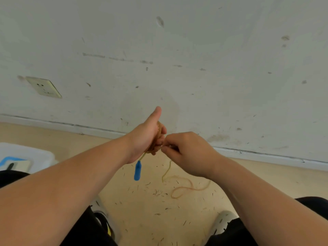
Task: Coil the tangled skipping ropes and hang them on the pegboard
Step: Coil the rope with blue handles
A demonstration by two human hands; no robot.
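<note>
A tan skipping rope [158, 137] is wound in several turns around the fingers of my left hand [144, 137], whose thumb points up. One blue handle [137, 170] dangles below that hand on a short length of rope. My right hand [184, 151] pinches the rope right beside the coil. From there the loose rope [184, 188] drops to the floor and lies in loops. The other handle and the pegboard are not in view.
A marked white wall with a socket [43, 87] stands ahead, its skirting meeting the beige floor [142, 210], which is strewn with small debris. A white bin [26, 157] sits at the left. My knees and shoes show at the bottom.
</note>
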